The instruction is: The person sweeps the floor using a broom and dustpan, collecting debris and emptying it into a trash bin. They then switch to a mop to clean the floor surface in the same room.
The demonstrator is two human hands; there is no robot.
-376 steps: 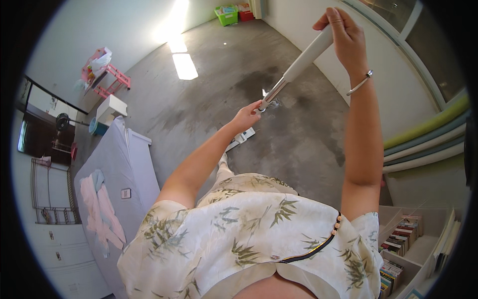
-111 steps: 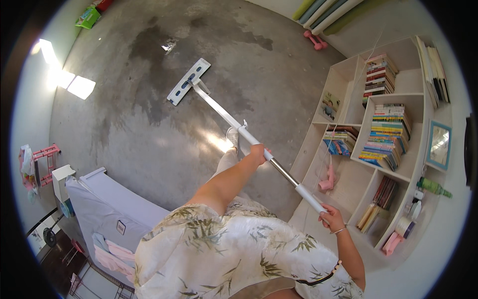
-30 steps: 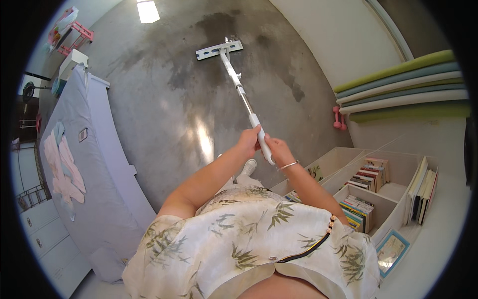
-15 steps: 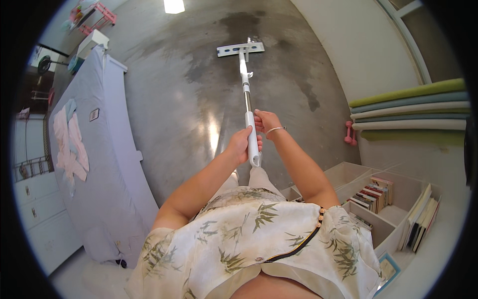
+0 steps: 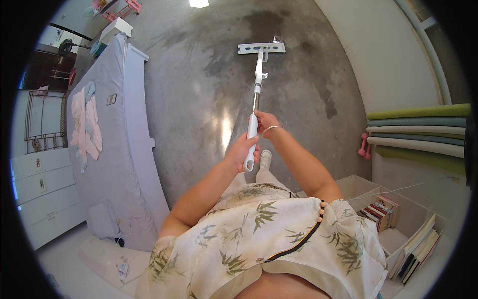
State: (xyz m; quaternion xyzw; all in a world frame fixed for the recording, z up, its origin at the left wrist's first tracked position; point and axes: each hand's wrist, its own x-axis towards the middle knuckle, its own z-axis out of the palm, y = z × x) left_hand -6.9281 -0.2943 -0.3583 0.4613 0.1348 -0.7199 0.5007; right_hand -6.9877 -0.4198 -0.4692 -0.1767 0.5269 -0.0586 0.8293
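A white flat mop (image 5: 252, 126) slants away from me, with its wide rectangular head (image 5: 261, 48) on the wet grey floor. My left hand (image 5: 243, 148) is wrapped round the white grip, just above its looped end. Farther up the pole, my right hand (image 5: 266, 120) closes on the top of the grip, close to the metal section. A bracelet circles the right wrist. Part of the fingers on both hands is hidden by the pole.
A grey-covered bed (image 5: 114, 149) stands at left, with pink clothes (image 5: 85, 124) on it. Against the right wall are stacked rolled mats (image 5: 418, 122), pink dumbbells (image 5: 364, 146) and a low shelf of books (image 5: 381, 213). Dark wet patches (image 5: 264, 21) mark the floor.
The view has turned left, so the room sits farther right in it. My right hand has closed round the mop pole. The grip's looped end has swung left, and a light shoe now shows below.
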